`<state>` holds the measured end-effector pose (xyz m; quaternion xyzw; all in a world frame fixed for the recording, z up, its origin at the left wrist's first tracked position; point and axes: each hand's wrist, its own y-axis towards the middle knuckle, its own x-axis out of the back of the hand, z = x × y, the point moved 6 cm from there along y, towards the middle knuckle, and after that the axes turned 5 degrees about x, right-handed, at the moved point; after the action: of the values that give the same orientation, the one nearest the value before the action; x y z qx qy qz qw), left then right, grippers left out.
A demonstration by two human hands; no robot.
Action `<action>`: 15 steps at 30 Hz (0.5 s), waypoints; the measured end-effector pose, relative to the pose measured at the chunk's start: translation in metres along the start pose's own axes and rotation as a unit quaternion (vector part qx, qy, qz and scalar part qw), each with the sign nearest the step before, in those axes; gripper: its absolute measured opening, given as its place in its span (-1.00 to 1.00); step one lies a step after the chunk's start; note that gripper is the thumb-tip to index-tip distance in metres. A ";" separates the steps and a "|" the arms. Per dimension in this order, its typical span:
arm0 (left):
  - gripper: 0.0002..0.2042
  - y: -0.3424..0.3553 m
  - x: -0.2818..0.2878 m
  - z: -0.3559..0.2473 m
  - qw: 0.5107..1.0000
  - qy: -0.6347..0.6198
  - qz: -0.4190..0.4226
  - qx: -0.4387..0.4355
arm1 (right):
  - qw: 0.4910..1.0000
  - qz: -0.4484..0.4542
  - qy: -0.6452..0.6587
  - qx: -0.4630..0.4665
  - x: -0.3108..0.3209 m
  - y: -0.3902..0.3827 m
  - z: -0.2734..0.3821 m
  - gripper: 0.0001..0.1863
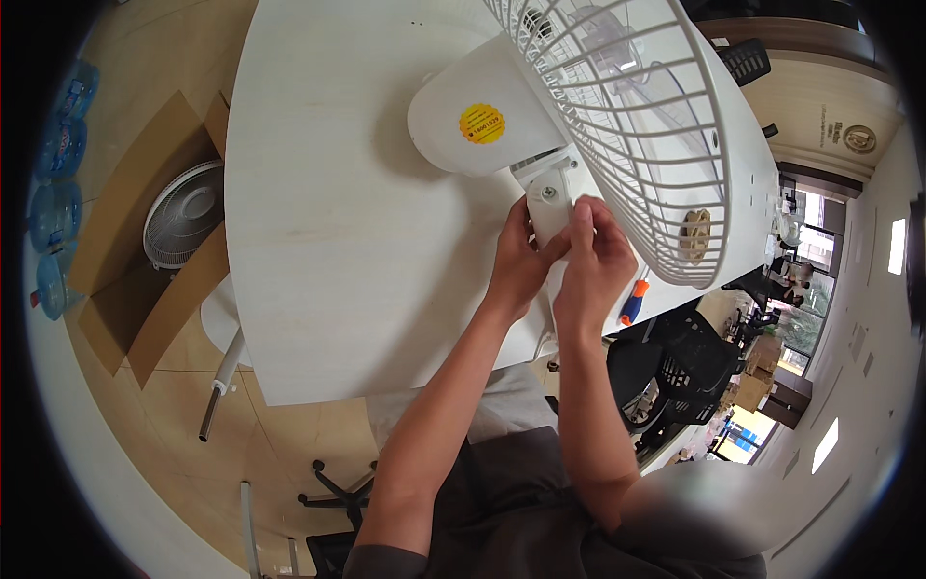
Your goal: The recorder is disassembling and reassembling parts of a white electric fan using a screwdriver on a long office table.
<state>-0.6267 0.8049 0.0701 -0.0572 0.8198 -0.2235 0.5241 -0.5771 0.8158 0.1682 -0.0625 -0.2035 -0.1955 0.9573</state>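
Note:
My left hand (pixel 516 261) grips the left side of the white fan neck (pixel 548 203), which has a screw recess near its top. My right hand (pixel 593 265) is closed at the right side of the neck, with fingertips pressed together; anything inside them is hidden. The white motor housing (pixel 449 121), with a yellow round sticker (pixel 480 124), lies on the white table (pixel 318 193). The wire fan cage (pixel 694 154) stands tilted at its right. An orange-and-blue screwdriver (pixel 634 302) lies beside my right hand.
An open cardboard box (pixel 116 241) holding a mesh guard (pixel 183 212) sits left of the table, near blue water bottles (pixel 53 203). A metal pole (pixel 220 386) is beside it. A black chair (pixel 690 372) stands at the right; distant people (pixel 796 285) and windows appear beyond.

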 end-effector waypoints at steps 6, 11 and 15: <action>-0.35 0.004 0.006 0.005 0.999 0.011 -0.026 -0.044 | 0.897 0.076 -0.304 0.312 0.130 -0.020 -0.042 -0.88; -0.33 0.005 0.009 0.006 0.997 0.047 -0.040 -0.039 | 0.808 -0.064 -0.530 0.251 0.299 0.041 -0.169 -0.58; -0.23 -0.005 0.000 -0.007 0.988 0.121 -0.083 -0.048 | 0.864 0.007 -0.494 0.095 0.318 0.056 -0.220 -0.43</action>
<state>-0.6331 0.8023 0.0750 -0.1221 0.8793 -0.2320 0.3975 -0.2068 0.7120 0.0978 -0.0610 -0.6670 -0.1116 0.7341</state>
